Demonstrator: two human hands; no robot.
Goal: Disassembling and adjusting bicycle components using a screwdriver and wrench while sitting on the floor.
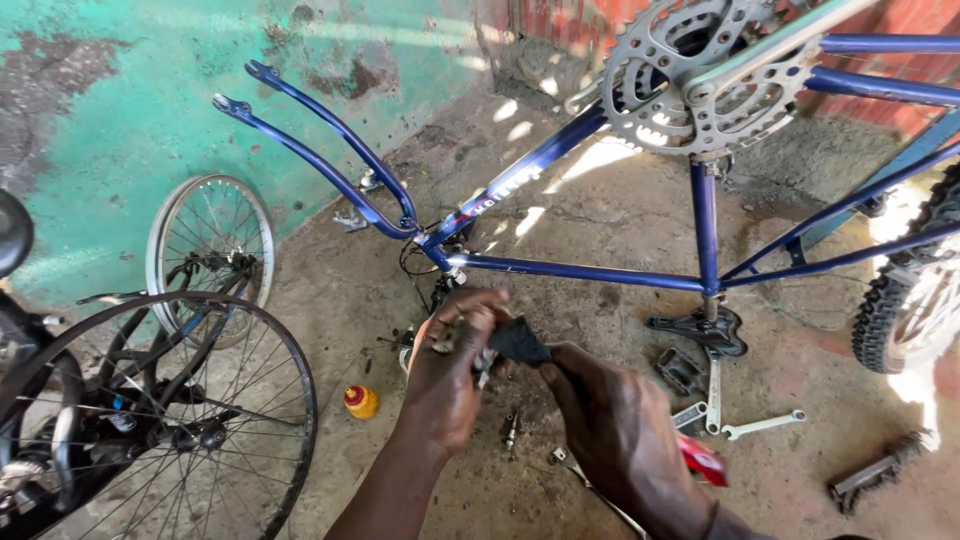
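- Loose wheel [160, 420] and small yellow bottle [361, 402] lie on the floor.
- Left hand [447, 375]: fingers wrapped around a small metal part [455, 335].
- Right hand [615, 435]: fingers pinching a black rag [518, 342] against that part, over the floor, below the upturned blue frame [590, 272]; cleaning looks unfinished.
- Wrenches [735, 420] and pedals [680, 372] lie loose; nothing refitted.

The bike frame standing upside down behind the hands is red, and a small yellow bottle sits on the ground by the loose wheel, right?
Not quite: the bike frame is blue, not red, as the head view shows. The rest holds: it stands upside down behind the hands, and the small yellow bottle sits on the ground by the loose wheel.
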